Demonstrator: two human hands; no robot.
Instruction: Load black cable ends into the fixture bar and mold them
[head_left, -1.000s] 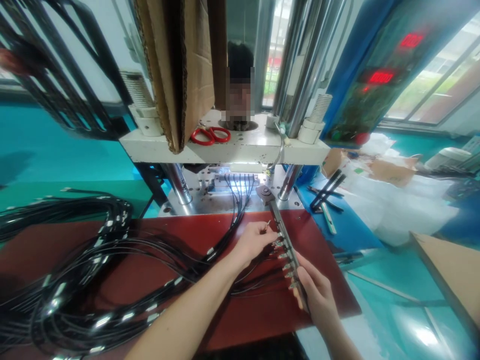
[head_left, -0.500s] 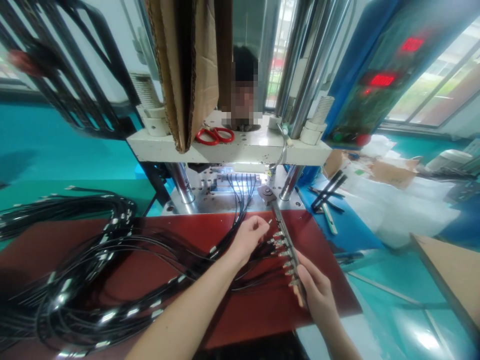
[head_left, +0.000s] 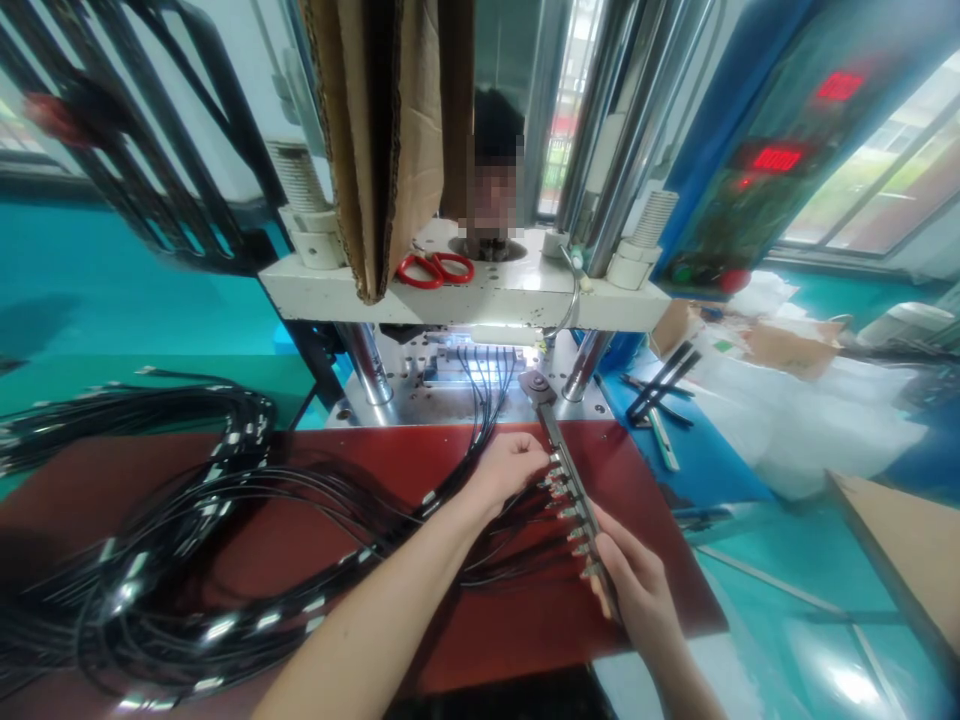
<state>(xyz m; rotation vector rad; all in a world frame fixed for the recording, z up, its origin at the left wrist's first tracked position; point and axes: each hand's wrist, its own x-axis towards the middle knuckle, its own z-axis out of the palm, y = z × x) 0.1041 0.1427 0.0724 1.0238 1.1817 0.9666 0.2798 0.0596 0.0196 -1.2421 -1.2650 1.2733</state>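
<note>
My right hand (head_left: pixel 636 572) is wrapped around the lower part of a long dark metal bar fixture (head_left: pixel 572 478), which slants over the red board. Along the fixture's left side sits a row of small metal cable connectors (head_left: pixel 564 505), their black cables trailing left. My left hand (head_left: pixel 514 465) is closed in a pinch at the upper end of that row, its fingertips against the fixture. A small cable end is in the pinch, mostly hidden by the fingers. A thick bundle of black cables (head_left: pixel 142 570) with pale ends lies left of my forearm.
Behind the red board (head_left: pixel 420 650) stands a press with a white plate (head_left: pixel 480 300), steel posts and a lit lower fixture (head_left: pixel 480 368) holding several cables. Red-handled scissors (head_left: pixel 435 270) and cardboard rest on the plate. Cutting tools (head_left: pixel 664 435) lie on a blue surface at right.
My left hand has moved slightly right, bringing the cable end from just beside the bar fixture up against it. My right hand keeps its hold on the fixture.
</note>
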